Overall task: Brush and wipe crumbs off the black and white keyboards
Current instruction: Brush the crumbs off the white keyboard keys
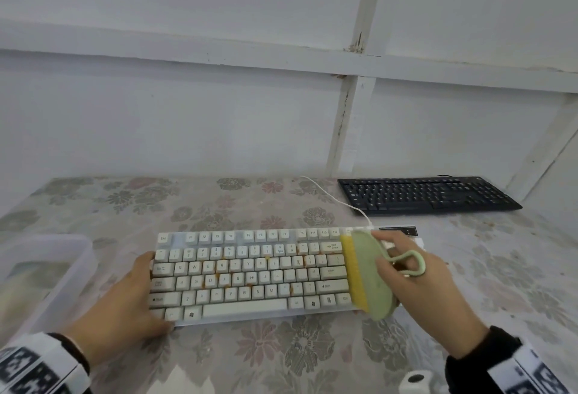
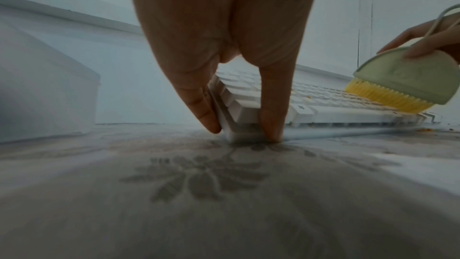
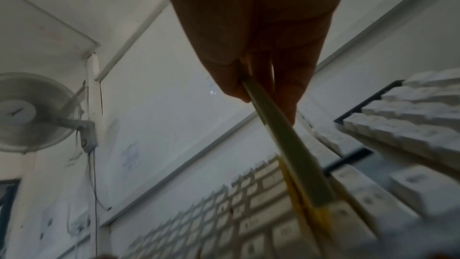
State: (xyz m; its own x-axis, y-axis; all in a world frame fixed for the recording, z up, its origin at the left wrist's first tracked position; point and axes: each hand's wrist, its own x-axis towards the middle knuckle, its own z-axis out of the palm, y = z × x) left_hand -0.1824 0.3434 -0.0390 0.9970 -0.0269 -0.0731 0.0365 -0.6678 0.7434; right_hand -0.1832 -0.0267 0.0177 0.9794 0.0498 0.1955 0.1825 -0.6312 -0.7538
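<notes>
The white keyboard (image 1: 250, 271) lies in front of me on the flowered tablecloth, with orange crumbs between its keys. My left hand (image 1: 131, 293) holds its left end, thumb at the front corner and fingers along the side edge (image 2: 214, 109). My right hand (image 1: 419, 281) grips a green brush (image 1: 372, 271) with yellow bristles (image 1: 352, 271), which rest on the keys at the keyboard's right part. In the right wrist view the brush (image 3: 293, 145) runs down from my fingers onto the keys (image 3: 224, 214). The black keyboard (image 1: 428, 195) lies at the back right.
A clear plastic box (image 1: 37, 274) stands at the left of the table. A white cable (image 1: 337, 199) runs from the white keyboard toward the back. A small white object (image 1: 416, 379) sits at the near right edge. A few crumbs (image 2: 424, 130) lie on the cloth beside the keyboard.
</notes>
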